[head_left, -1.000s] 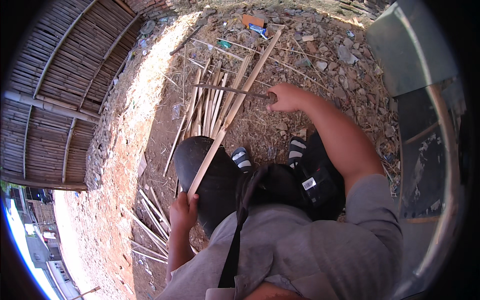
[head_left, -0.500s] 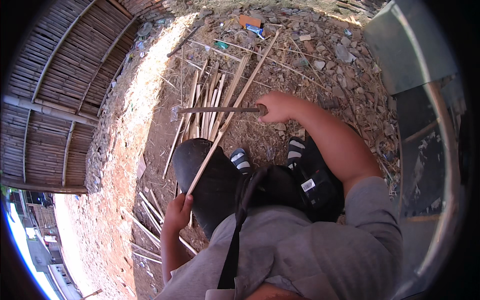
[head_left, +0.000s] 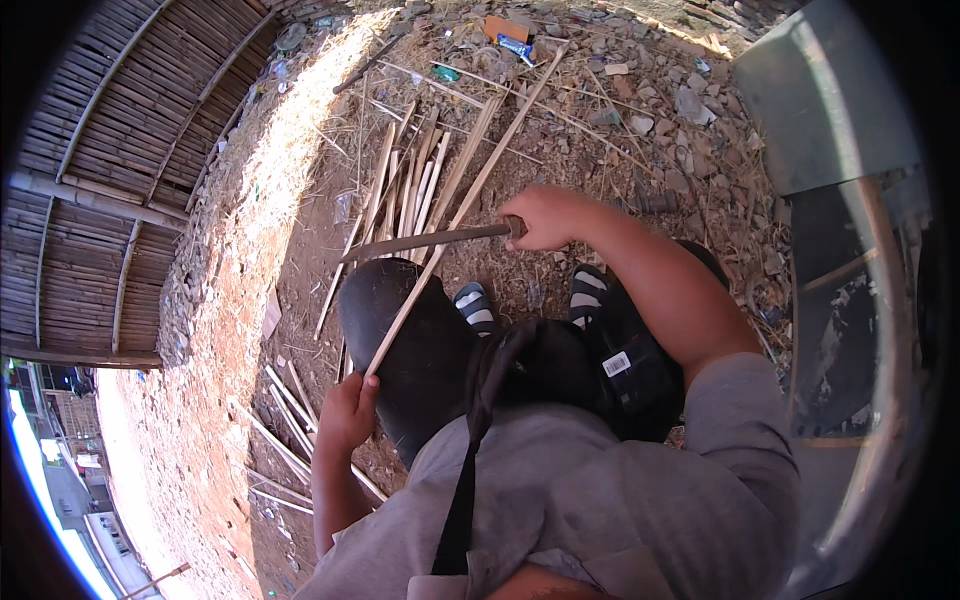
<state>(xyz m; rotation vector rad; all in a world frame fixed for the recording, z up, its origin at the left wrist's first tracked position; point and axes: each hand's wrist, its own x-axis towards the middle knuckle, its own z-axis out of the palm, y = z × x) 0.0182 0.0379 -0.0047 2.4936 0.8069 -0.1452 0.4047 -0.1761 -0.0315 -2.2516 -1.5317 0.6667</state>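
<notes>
My left hand (head_left: 347,412) grips the near end of a long bamboo strip (head_left: 470,195) that runs up and away across my black-clad left knee (head_left: 405,340). My right hand (head_left: 545,215) is shut on the handle of a long knife (head_left: 425,241). Its blade lies flat across the strip, pointing left. A pile of split bamboo strips (head_left: 405,190) lies on the ground just beyond the blade.
Bare dirt with straw and stones (head_left: 640,110) surrounds me. A woven bamboo wall (head_left: 110,170) stands at the left. More thin strips (head_left: 275,440) lie by my left side. A grey metal sheet and frame (head_left: 830,110) rise at the right. My sandalled feet (head_left: 530,295) rest below the knife.
The knife has come toward me along the strip, from far up the strip to near my knee. My left hand holds its end of the strip in place.
</notes>
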